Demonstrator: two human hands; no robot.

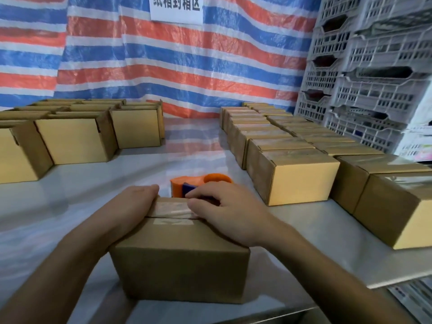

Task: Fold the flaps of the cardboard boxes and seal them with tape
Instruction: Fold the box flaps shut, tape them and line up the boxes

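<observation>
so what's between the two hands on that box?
Head view: a strip of clear tape lies along the flap seam on top of the box, running from the left hand to the right hand. Nothing else lies between them.

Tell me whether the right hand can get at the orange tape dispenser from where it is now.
Probably yes. The tape dispenser lies on the table just beyond the box, close to the right hand, with nothing between them.
</observation>
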